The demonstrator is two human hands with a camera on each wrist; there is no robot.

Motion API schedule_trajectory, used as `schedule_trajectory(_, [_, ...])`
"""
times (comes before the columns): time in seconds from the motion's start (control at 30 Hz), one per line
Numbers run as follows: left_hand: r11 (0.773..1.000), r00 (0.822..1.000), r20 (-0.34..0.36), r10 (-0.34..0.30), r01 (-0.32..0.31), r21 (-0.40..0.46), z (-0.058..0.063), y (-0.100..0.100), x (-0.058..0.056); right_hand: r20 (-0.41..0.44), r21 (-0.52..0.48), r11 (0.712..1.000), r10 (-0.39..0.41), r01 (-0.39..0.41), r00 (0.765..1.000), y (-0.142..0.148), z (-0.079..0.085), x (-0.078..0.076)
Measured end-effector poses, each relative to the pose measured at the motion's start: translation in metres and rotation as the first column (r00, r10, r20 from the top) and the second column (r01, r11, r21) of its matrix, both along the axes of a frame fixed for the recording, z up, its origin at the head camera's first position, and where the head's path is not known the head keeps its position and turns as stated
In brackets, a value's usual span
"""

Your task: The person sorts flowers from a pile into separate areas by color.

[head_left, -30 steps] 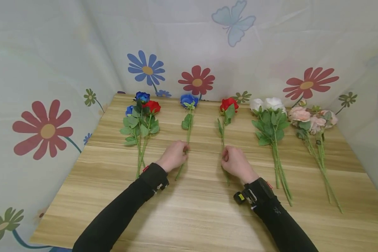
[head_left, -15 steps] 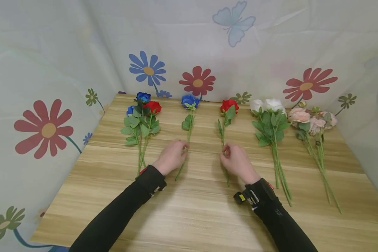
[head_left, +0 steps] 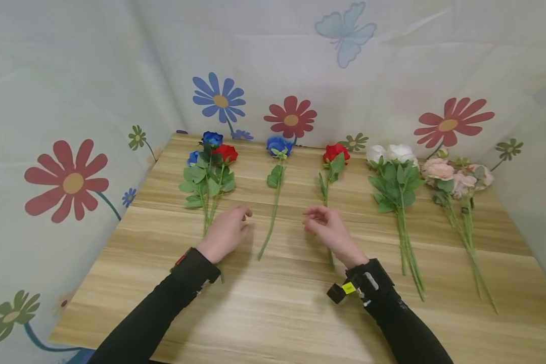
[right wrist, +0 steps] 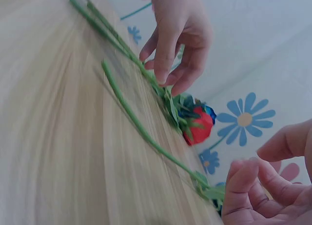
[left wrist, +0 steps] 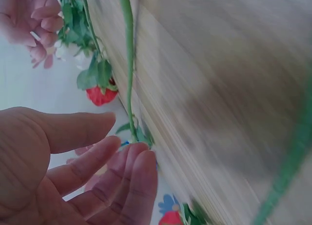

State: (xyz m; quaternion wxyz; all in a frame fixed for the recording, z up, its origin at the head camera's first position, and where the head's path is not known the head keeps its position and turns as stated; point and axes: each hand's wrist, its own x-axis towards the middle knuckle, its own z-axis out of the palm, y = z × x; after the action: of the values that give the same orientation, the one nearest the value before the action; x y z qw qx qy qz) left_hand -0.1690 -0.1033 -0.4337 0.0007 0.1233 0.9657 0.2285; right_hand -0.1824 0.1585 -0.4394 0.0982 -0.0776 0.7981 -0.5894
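My left hand [head_left: 226,232] hovers over the stems of the left bunch of blue and red roses [head_left: 213,177], fingers relaxed and holding nothing. To its right a single blue rose [head_left: 279,146] lies on the table, its green stem [head_left: 273,217] free of both hands. My right hand [head_left: 332,232] is above the stem of a single red rose [head_left: 336,153], hiding part of it. In the right wrist view the right hand's fingers [right wrist: 241,178] are loosely bent with nothing between them. The left wrist view shows the left thumb [left wrist: 78,130] apart from the fingers.
White roses [head_left: 396,154] with leafy stems lie right of the red rose. Beyond them, at the far right, are pale pink flowers [head_left: 455,174]. The wooden table [head_left: 255,313] backs onto a flower-printed cloth [head_left: 382,65].
My left hand has let go of the blue rose's stem and moved left over the left bunch. The right hand has released the red rose's stem and shifted slightly left, its fingers loosened.
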Motion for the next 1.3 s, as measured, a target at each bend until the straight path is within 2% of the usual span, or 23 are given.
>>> schedule_trajectory(0.1, [1.000,1.000,-0.004,0.018,-0.018,-0.016,0.001,-0.010,0.004,0.076,-0.078,0.997,0.002,0.004,0.997,-0.007,0.000,0.002])
schedule_trajectory(0.23, [0.998,0.998,0.002,0.058,-0.058,-0.030,0.001,-0.023,0.009,0.122,-0.135,0.991,0.013,0.003,0.992,-0.015,0.000,0.004])
schedule_trajectory(0.47, [0.989,0.990,0.007,0.138,-0.137,-0.049,0.003,-0.045,0.020,0.104,-0.174,0.985,0.021,-0.002,0.994,-0.027,0.001,0.004])
schedule_trajectory(0.6, [0.985,0.987,0.003,0.158,-0.157,-0.065,0.003,-0.054,0.028,0.101,-0.183,0.983,0.019,0.000,0.995,-0.034,0.002,0.006])
schedule_trajectory(0.83, [0.984,0.987,-0.004,0.163,-0.163,-0.078,-0.002,-0.057,0.035,0.091,-0.190,0.982,0.029,-0.011,0.995,-0.043,0.002,0.007])
schedule_trajectory(1.3, [0.982,0.987,0.057,0.152,-0.144,-0.123,-0.010,-0.054,0.032,0.094,-0.161,0.985,0.069,-0.053,0.993,-0.044,0.000,0.008])
